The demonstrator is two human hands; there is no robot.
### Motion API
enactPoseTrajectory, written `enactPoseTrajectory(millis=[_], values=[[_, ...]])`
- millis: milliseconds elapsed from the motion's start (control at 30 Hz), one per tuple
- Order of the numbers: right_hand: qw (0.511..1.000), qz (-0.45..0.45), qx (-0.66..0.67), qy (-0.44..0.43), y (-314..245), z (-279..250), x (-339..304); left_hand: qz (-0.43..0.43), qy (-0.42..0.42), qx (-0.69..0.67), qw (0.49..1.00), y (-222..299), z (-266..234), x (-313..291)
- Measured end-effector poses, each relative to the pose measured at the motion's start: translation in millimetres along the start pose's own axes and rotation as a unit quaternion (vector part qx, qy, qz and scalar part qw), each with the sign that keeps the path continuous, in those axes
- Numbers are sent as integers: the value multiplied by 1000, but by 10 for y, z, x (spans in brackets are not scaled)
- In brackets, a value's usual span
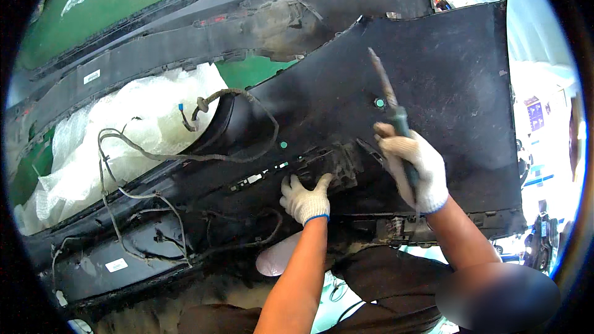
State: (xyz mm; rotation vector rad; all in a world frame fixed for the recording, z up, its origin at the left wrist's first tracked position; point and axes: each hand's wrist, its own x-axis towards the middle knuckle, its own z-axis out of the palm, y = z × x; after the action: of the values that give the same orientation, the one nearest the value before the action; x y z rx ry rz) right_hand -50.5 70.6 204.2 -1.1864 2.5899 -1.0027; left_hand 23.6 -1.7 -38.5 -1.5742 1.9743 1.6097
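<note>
Across the broad, curved black plastic panel point(458, 74), we rest our left hand point(306, 201) in its white knit glove, fingers loosely spread and gripping nothing that we can see, beside a rough dark patch point(346, 164). Our gloved right hand point(421, 170) curls closed around the green handle of a long soldering iron point(400, 122), its rusty-brown shaft raised over the panel. Grey wiring point(213, 158) loops partly across crinkled, translucent bubble wrap point(142, 111)
</note>
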Motion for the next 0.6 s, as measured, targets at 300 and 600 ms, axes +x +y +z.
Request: enactPoseTrajectory(millis=[300,600], values=[[969,-171,-161,-78,578,647,617,-36,-22,2,999,49,28,20],[964,-116,-108,-213,1461,749,517,-20,-13,5,1000,43,-16,65]])
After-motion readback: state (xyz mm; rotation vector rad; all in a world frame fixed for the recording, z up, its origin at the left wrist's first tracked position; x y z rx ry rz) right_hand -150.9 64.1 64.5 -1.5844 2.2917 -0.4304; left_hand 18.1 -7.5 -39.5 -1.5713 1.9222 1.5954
